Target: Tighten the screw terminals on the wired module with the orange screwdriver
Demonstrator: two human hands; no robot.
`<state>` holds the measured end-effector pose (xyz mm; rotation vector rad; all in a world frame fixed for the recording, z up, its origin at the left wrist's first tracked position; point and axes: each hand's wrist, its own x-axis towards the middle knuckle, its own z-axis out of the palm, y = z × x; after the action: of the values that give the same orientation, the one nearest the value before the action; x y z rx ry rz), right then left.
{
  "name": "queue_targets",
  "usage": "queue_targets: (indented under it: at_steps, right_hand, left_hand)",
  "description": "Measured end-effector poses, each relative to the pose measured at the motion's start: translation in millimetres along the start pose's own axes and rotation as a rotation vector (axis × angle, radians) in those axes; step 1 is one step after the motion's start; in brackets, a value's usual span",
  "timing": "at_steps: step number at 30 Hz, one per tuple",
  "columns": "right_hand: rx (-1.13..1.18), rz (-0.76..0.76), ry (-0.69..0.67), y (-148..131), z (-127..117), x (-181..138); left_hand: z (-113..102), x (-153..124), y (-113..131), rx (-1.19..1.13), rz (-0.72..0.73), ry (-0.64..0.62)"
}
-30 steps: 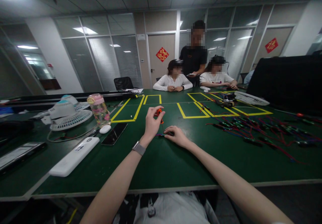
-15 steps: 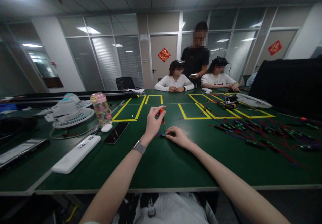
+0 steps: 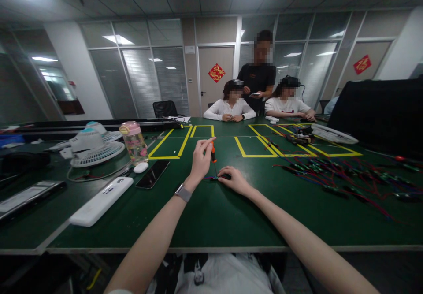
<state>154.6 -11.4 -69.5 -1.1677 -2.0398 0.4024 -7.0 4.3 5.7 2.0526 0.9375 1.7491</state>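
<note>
My left hand (image 3: 201,158), with a watch on its wrist, is closed on the orange and black handle of a screwdriver (image 3: 213,153). The tool stands nearly upright, its thin shaft pointing down at a small green circuit board (image 3: 214,178) on the table. From the board's left side run thin coloured wires. My right hand (image 3: 232,179) pinches the right end of that board against the table, and its fingers hide part of it. Whether the screwdriver tip sits in a screw is too small to tell.
On the left lie a dark phone (image 3: 153,174), a white power bank-like case (image 3: 102,201), a pink-lided bottle (image 3: 134,143) and a white fan (image 3: 95,152). A heap of wired boards (image 3: 343,175) spreads at right. Several people are across the green table (image 3: 251,228).
My left fingers have shifted on the screwdriver handle and straightened, so more of the handle shows. My right hand has stayed on the circuit board.
</note>
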Motion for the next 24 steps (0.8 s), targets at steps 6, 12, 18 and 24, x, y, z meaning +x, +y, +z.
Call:
queue_targets:
  at_steps: [6,12,18,24]
  right_hand:
    - [-0.006,0.004,-0.005,0.0,-0.1,0.1]
    - [-0.003,0.012,-0.011,1.0,-0.2,0.1]
    - [-0.002,0.013,-0.012,2.6,0.1,0.1]
    - [-0.002,0.007,-0.014,1.4,-0.7,-0.5]
  left_hand:
    - [1.9,0.7,-2.7,-0.137,-0.017,-0.035]
    - [1.2,-1.1,3.2,-0.029,-0.011,0.005]
    - [2.0,1.0,1.3,-0.193,-0.070,-0.088]
    - [1.4,-2.2,4.0,-0.009,0.000,0.033]
